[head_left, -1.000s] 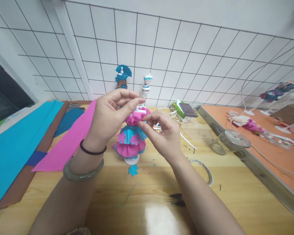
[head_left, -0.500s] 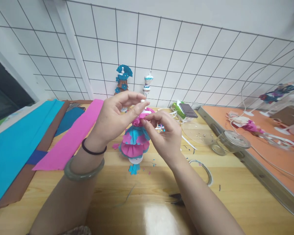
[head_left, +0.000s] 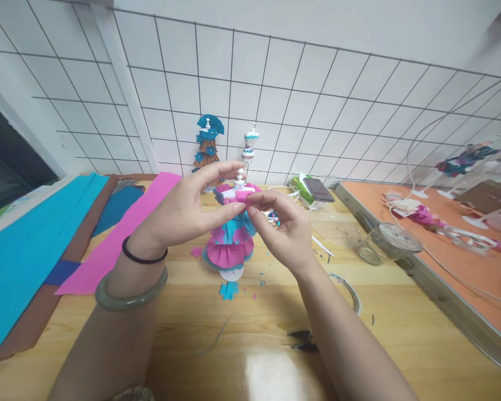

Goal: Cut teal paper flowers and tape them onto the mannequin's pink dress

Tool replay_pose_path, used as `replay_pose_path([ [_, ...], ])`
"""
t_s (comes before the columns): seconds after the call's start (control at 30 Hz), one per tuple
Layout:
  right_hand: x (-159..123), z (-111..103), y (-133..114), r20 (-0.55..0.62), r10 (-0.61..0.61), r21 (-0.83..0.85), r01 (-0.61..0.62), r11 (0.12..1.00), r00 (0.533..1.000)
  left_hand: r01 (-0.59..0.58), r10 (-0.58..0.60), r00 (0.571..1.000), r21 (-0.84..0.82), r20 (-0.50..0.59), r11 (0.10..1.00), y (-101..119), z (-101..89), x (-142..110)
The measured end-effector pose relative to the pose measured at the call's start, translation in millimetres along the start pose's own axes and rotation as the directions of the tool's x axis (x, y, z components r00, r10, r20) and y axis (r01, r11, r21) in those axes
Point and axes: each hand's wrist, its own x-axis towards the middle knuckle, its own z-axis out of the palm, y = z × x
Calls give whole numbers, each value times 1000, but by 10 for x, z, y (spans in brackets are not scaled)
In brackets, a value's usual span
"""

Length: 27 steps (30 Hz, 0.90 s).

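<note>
A small white dress form (head_left: 239,179) stands upright on the table between my hands, dressed in a ruffled pink and blue paper dress (head_left: 229,253). With thumb and forefinger, my right hand (head_left: 283,231) pinches pink paper (head_left: 244,195) at the chest of the form. My left hand (head_left: 183,206) is spread around the form's left side. Its thumb tip rests against the dress front, while the forefinger stretches out near the neck knob. Part of the bodice is hidden behind the fingers. A blue paper flower (head_left: 229,290) lies just before the round white base.
Pink crepe paper (head_left: 121,239) and blue crepe paper (head_left: 42,234) lie at left. Behind stand a brown-and-teal dressed form (head_left: 209,146) and a white one (head_left: 249,146). Scissors (head_left: 304,340), a phone (head_left: 318,190), a clear jar (head_left: 390,245) and an orange tray (head_left: 442,234) lie rightward.
My left thumb has come down from the neck knob to the dress front, opening a wider gap to the forefinger. The knob and white shoulders now show more. My right hand still pinches the pink paper.
</note>
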Motion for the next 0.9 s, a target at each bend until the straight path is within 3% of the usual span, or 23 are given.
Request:
replay_pose_path([
  [0.27,17,7,21,-31,-103,-134,98,986,994,-19,13,999,166,37,986,47,32,-16],
  [0.5,7,13,21,-57,-95,-149,86,985,994,-28,24,999,208,21,978,71,96,5],
  [0.7,6,23,9,-84,-45,-94,37,995,995,-29,27,1000,217,14,976,88,132,15],
  [0.9,-9,37,17,-96,103,54,-98,994,990,-29,30,1000,199,-5,980,72,148,9],
])
